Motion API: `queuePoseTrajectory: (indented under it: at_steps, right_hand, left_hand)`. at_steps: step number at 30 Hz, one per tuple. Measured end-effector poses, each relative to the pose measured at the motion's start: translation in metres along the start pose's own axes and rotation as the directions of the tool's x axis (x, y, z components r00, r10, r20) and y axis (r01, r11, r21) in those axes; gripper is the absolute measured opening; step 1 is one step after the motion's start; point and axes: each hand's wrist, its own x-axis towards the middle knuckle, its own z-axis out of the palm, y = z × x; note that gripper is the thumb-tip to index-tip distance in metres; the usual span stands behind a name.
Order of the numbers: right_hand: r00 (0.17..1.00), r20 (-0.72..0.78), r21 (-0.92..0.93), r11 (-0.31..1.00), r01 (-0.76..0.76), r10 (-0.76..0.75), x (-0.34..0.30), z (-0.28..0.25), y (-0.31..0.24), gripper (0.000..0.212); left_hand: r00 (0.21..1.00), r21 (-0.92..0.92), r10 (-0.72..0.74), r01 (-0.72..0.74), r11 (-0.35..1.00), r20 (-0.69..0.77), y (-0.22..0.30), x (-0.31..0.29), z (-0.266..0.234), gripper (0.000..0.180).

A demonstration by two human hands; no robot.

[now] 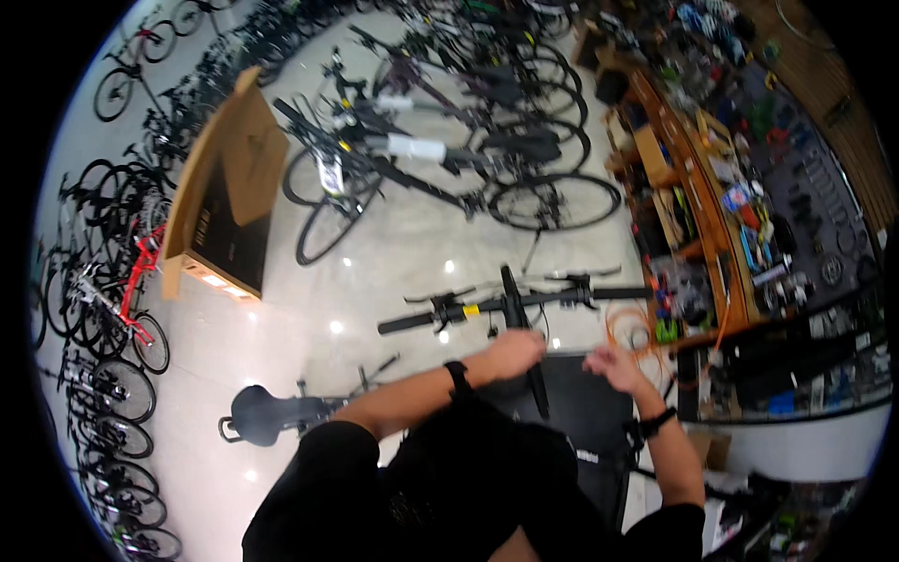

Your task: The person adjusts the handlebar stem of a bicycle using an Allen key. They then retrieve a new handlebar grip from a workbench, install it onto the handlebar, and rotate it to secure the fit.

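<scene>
Now our left hand (513,353) is closed around the bike's top tube (524,351), just behind the handlebar (510,304). Right hand (615,367) hovers beside it, blurred; can't tell its grip.

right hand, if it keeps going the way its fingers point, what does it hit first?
Likely the orange cable coil, just up-right of the right hand. The bike's handlebar lies beyond it, slightly left. Depth is unclear from above, so the hand might pass over the coil.
</scene>
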Motion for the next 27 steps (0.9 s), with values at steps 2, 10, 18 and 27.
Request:
queuePoseTrajectory:
  at_steps: [2,10,18,27]
  right_hand:
    - [0.999,0.022,0.106,0.994,-0.028,0.026,0.005,0.004,-0.022,0.023]
    - [0.966,-0.235,-0.014,0.993,-0.117,0.11,0.007,0.003,-0.046,0.024]
    - [0.965,-0.206,0.048,0.983,0.175,-0.162,0.001,-0.091,-0.082,0.012]
    - [0.944,-0.289,0.204,0.954,0.22,-0.156,0.049,-0.15,-0.109,0.011]
  left_hand:
    - [0.999,-0.035,-0.015,0.014,0.999,-0.045,0.001,-0.004,-0.004,0.015]
    - [0.981,-0.335,-0.004,-0.062,0.94,-0.193,0.0,-0.021,-0.027,0.017]
    - [0.486,-0.172,-0.5,0.572,0.802,-0.716,-0.078,-0.113,-0.056,0.031]
    - [0.338,-0.216,-0.874,0.879,0.426,-0.348,-0.138,-0.166,-0.026,0.046]
